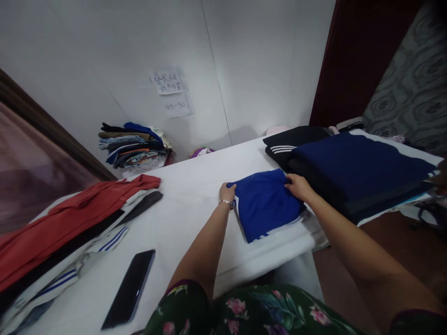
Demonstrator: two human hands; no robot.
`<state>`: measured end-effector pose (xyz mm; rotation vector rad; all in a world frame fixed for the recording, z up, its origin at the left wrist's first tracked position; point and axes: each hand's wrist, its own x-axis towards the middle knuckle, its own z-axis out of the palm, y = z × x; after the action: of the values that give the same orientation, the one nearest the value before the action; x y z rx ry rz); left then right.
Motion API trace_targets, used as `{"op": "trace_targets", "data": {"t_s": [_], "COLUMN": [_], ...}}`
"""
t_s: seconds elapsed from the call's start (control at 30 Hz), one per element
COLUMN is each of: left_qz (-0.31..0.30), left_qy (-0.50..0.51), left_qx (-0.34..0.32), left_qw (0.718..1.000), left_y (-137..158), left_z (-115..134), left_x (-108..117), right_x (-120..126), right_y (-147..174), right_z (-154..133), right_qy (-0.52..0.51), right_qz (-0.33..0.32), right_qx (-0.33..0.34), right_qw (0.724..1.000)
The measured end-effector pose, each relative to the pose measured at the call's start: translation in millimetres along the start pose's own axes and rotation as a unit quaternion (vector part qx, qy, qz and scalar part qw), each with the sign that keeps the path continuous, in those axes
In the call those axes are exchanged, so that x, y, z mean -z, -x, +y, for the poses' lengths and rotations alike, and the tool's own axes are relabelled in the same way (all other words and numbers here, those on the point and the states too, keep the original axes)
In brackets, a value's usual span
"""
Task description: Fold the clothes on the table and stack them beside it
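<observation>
A blue garment, folded into a rough square with white showing along its left and front edges, lies on the white-covered table. Its far left corner is pinched by my left hand, which has a silver bracelet at the wrist. My right hand grips the garment's right edge between thumb and fingers. Close by on the right lies a stack of dark folded clothes, navy on top, with a black piece bearing white stripes beside it.
On the left lie a red garment and other loose clothes with blue stripes. A dark phone rests near the table's front left. A pile of folded clothes stands by the wall, below handwritten paper notes.
</observation>
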<state>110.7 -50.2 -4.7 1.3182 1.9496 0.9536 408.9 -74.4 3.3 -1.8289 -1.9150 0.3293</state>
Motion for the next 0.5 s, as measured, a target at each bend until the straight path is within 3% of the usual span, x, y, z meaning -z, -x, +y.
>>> {"op": "trace_targets", "data": {"t_s": [0.17, 0.27, 0.37, 0.43, 0.5], "left_qz": [-0.018, -0.034, -0.067, -0.091, -0.102], "left_qy": [-0.021, -0.014, -0.005, -0.001, -0.005], "left_qx": [0.006, 0.022, 0.05, 0.061, 0.066], "left_qw": [1.0, 0.999, 0.996, 0.994, 0.993], "left_y": [-2.3, -4.0, -4.7, -5.0, -5.9], "left_z": [-7.2, -12.4, -16.7, -17.4, -15.8], "left_x": [1.1, 8.2, 14.4, 15.0, 12.8], "right_x": [1.3, 10.0, 13.6, 7.1, -5.3], "right_y": [0.9, 16.0, 53.7, 87.9, 119.9], "right_z": [6.1, -4.9, -36.1, -64.0, -90.0], "right_qy": [0.009, 0.005, -0.04, -0.081, -0.074], "right_qz": [-0.024, 0.021, 0.092, 0.059, -0.038], "right_qx": [-0.025, 0.01, 0.15, 0.281, 0.415], "right_qw": [0.999, 1.0, 0.984, 0.954, 0.906]}}
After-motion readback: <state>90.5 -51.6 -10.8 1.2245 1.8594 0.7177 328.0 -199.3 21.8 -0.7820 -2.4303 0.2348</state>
